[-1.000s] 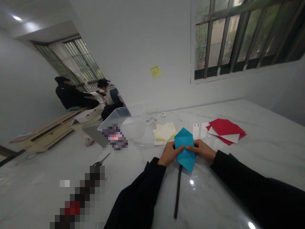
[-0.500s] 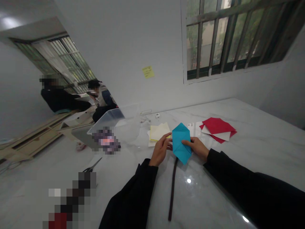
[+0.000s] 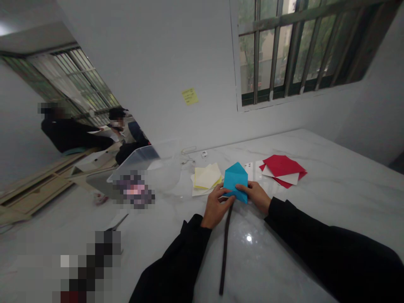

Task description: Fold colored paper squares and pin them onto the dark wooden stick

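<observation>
A folded sheet of blue paper (image 3: 235,179) is held up between both hands over the marble-patterned table. My left hand (image 3: 217,205) pinches its lower left edge, thumb across the front. My right hand (image 3: 257,195) grips the right edge with the thumb pressed on the paper's face. Below the paper, a dark thin strip (image 3: 224,252) lies on the table towards me. Behind my left hand rest pale yellow and white papers (image 3: 207,176). Red and white folded papers (image 3: 284,166) lie to the right.
A clear plastic bin (image 3: 135,162) stands at the left, with a blurred-out item before it. Scissors (image 3: 120,222) lie at the front left, partly pixelated. A small white object (image 3: 204,154) sits by the wall. Two people are seated at the far left.
The lower part of the blue paper has been folded up, so its bottom point no longer hangs down. My left thumb has come onto its front. The view has shifted slightly.
</observation>
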`<act>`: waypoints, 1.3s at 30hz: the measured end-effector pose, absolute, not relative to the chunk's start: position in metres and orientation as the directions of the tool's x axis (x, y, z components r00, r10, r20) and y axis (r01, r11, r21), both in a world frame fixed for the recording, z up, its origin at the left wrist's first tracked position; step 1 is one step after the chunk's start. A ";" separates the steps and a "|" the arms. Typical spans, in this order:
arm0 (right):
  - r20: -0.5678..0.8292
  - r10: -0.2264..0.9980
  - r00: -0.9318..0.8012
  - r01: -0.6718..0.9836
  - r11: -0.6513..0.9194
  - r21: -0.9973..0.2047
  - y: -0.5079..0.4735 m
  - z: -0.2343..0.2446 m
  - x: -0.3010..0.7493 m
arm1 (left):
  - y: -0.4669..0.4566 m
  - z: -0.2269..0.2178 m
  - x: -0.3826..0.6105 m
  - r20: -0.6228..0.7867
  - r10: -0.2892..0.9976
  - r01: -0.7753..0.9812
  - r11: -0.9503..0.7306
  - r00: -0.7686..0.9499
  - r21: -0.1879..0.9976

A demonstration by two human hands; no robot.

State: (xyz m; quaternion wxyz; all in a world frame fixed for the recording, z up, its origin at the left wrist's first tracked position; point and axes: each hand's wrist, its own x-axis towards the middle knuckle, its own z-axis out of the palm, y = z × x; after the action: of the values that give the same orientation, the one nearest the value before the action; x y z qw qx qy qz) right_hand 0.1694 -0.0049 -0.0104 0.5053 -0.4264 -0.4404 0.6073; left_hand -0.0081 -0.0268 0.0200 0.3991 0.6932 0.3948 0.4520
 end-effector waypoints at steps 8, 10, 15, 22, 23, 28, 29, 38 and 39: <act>-0.020 0.989 -0.149 -0.180 -0.047 -0.983 -0.008 -0.009 0.166 | -0.024 0.014 -0.004 0.216 0.968 0.143 -0.234 0.130 0.962; 0.000 0.985 -0.174 -0.168 -0.030 -0.985 -0.009 -0.008 0.165 | -0.025 0.017 -0.003 0.211 0.969 0.101 -0.224 0.125 0.969; 0.042 0.975 -0.218 -0.106 0.019 -0.994 -0.010 -0.006 0.165 | -0.029 0.021 0.000 0.187 0.976 0.013 -0.190 0.107 0.982; 0.052 0.957 -0.284 -0.018 0.049 -0.999 -0.010 -0.003 0.168 | -0.028 0.018 -0.002 0.177 0.981 -0.008 -0.177 0.080 0.984; 0.059 0.952 -0.300 -0.008 0.059 -0.998 -0.010 -0.002 0.168 | -0.027 0.018 -0.002 0.176 0.982 -0.007 -0.176 0.071 0.984; 0.081 0.945 -0.315 -0.055 0.067 -0.996 -0.011 -0.002 0.169 | -0.024 0.015 -0.003 0.158 0.987 -0.044 -0.157 0.037 0.987; 0.079 0.951 -0.300 -0.060 0.064 -0.996 -0.011 -0.003 0.169 | -0.024 0.014 -0.003 0.151 0.988 -0.049 -0.149 0.034 0.988; 0.078 0.962 -0.263 -0.053 0.066 -0.996 -0.007 -0.006 0.170 | -0.021 0.010 -0.004 0.099 0.995 -0.040 -0.097 0.032 0.994; 0.076 0.962 -0.261 -0.052 0.065 -0.997 -0.007 -0.006 0.170 | -0.021 0.010 -0.004 0.103 0.994 -0.042 -0.101 0.038 0.994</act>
State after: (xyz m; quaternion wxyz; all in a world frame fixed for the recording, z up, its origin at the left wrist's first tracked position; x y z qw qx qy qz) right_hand 0.1696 -0.0071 -0.0062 0.4572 -0.4002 -0.5687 0.5543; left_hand -0.0037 -0.0205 0.0101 0.4937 0.5249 0.4534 0.5246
